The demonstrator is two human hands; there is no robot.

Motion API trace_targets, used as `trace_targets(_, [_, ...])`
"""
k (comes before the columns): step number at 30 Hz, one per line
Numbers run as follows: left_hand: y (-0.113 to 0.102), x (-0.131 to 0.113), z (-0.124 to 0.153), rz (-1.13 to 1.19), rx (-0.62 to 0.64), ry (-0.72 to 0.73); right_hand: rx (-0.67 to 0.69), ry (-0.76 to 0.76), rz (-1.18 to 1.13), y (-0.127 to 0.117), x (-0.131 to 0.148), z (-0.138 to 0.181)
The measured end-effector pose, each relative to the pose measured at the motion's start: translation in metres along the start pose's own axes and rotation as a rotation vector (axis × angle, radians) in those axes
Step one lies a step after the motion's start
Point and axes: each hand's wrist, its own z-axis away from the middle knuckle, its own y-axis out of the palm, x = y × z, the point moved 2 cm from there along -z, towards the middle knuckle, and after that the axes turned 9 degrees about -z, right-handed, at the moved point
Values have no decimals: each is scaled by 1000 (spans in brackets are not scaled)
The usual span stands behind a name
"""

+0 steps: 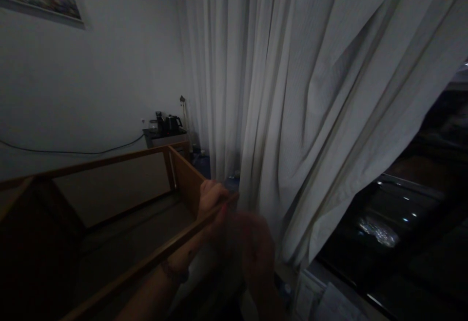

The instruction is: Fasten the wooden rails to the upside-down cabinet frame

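Observation:
A wooden cabinet frame (139,265), open at the top, stretches from the lower left towards the middle of the head view. My left hand (212,196) is at its right corner, fingers curled around the wood where the front rail meets the brown end panel (186,174). My left forearm passes behind the rail, and a bracelet circles the wrist. My right hand (256,243) is beside that corner, on its right, smeared by motion; whether it holds anything is unclear. A small red spot shows at the rail near my left hand.
Long pale curtains (263,91) hang close on the right. Behind the frame, a black kettle (171,123) stands on a small cabinet (168,140) by the wall. A dark cable (73,152) runs along the wall. Dark glass (395,243) and papers (336,304) are at lower right.

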Motion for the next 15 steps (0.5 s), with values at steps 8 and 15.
trace_targets(8, [-24,-23,2,12,54,-44,-18,151,-232,6,-18,1])
trace_targets(15, [-16,-16,5,-20,10,-42,25,276,-401,27,-48,13])
